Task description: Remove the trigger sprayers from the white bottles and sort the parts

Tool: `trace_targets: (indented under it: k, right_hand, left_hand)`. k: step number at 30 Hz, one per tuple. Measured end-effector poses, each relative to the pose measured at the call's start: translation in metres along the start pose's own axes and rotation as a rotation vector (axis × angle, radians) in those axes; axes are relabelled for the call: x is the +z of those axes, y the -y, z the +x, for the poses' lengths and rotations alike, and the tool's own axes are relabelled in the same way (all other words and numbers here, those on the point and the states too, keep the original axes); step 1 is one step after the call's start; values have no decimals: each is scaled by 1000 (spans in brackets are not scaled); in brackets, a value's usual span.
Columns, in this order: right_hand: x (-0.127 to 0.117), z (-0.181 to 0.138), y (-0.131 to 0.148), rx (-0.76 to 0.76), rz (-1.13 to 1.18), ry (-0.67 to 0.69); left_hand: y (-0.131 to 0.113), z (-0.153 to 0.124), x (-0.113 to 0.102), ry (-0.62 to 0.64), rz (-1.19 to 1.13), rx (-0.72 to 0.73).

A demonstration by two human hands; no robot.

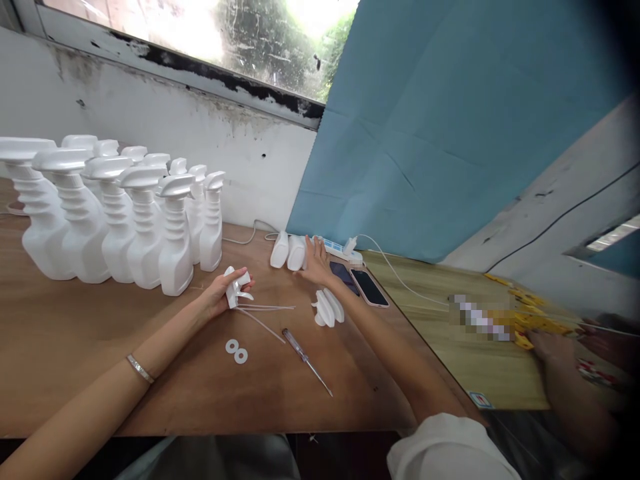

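My left hand (225, 292) is closed around a white spray trigger head (236, 287), held just above the brown table. Its trigger lever points right. Thin clear tubes (265, 308) lie on the table beside it. Farther back, my right hand (316, 263) reaches out with fingers spread beside small white bottles (296, 252). One bottle there is partly covered by the fingers; contact is hard to make out. White trigger covers (329, 308) lie below my right wrist. Two white ring washers (236, 351) and a screwdriver (306, 360) rest nearer the front edge.
Rows of white spray bottles (175, 247) stand upright at left. Near the blue curtain sit a power strip (335, 249) and two phones (369, 287), with a white cable running right. On the adjoining wooden table, another person's hand (550, 343) is near yellow items (535, 313).
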State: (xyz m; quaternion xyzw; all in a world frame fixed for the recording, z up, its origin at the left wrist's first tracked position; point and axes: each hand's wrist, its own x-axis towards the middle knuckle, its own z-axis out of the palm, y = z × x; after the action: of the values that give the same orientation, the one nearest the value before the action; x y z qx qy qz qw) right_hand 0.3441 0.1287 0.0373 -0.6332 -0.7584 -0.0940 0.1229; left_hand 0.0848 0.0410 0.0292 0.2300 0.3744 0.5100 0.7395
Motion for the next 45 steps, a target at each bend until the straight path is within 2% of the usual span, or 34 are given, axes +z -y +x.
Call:
trace_targets:
  k: [3,11,18,21,24,31,37,45]
  right_hand:
    - [7,5,0,-71,-62,-13]
    - [14,20,-5,-68,-147,-18]
    - [13,19,-5,-75,-181,-31]
    - [7,12,2,-169,-211,-128]
    - [-3,7,15,-332,-265,-216]
    - [-10,14,42,-616,-331,-190]
    - [1,21,50,-680,-353,-157]
    - [4,25,44,-747,-443,-116]
  left_hand:
    - [1,2,-1,-6,-1,16]
    - [-2,-1,0,-12,5,-2]
    - [-3,-1,0,-5,-5,10]
    - [-3,-2,1,-1,-9,12]
    - [-4,-3,2,1,-7,12]
    - [-2,0,0,4,-8,19]
    - [-1,2,-1,7,-11,29]
    - [-1,1,0,7,-13,26]
